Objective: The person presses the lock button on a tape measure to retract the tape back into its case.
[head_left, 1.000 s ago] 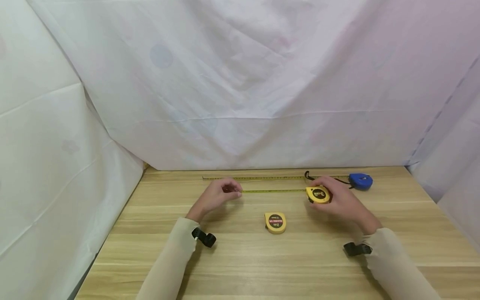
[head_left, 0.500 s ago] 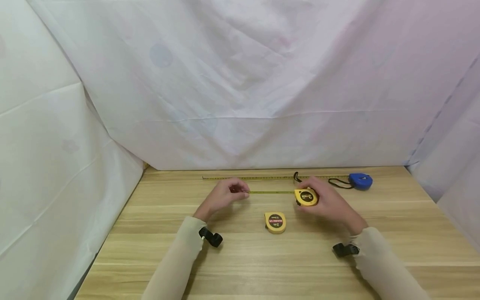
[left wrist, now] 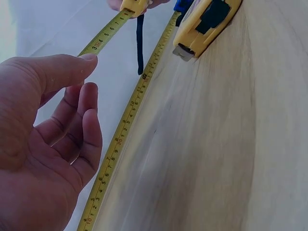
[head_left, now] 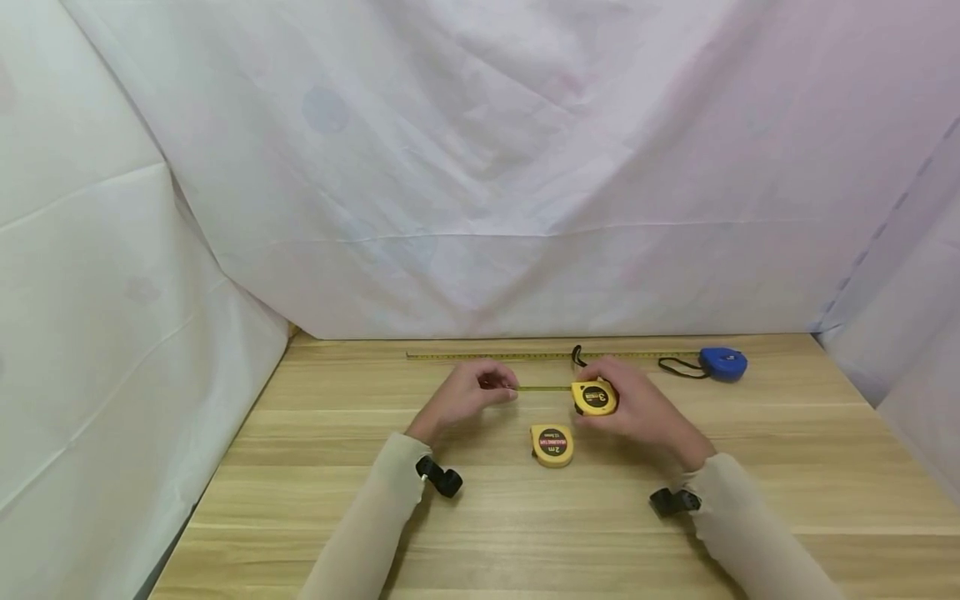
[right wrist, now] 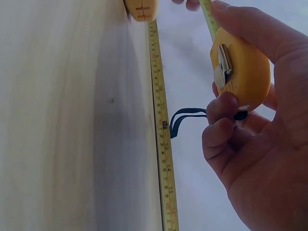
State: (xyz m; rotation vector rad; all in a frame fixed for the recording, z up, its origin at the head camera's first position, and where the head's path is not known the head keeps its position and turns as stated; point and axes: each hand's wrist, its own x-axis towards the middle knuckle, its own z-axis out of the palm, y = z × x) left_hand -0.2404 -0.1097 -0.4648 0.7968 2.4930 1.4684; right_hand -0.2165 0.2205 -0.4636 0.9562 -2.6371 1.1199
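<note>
My right hand [head_left: 633, 400] grips a yellow tape measure [head_left: 595, 398] marked 3, its black strap [right wrist: 190, 113] hanging free. From its mouth a short stretch of yellow blade [head_left: 545, 388] runs across to my left hand [head_left: 472, 392]. In the left wrist view, thumb and fingers pinch that blade [left wrist: 108, 32] near its end; the very tip is hidden. A second yellow tape measure [head_left: 552, 446], marked 2 m, lies on the table in front of both hands. Behind them rests a blue tape measure [head_left: 722, 364], its long blade [head_left: 480, 357] drawn out to the left.
A wood-grain table [head_left: 300, 500] carries everything. White cloth [head_left: 480, 167] hangs along its back edge and at both sides. The blue tape's black cord loop [head_left: 681, 367] lies to the left of its case.
Both hands have come closer together, the right moving left and the left moving right. The blade between them has grown shorter. The blue and 2 m tapes have stayed put.
</note>
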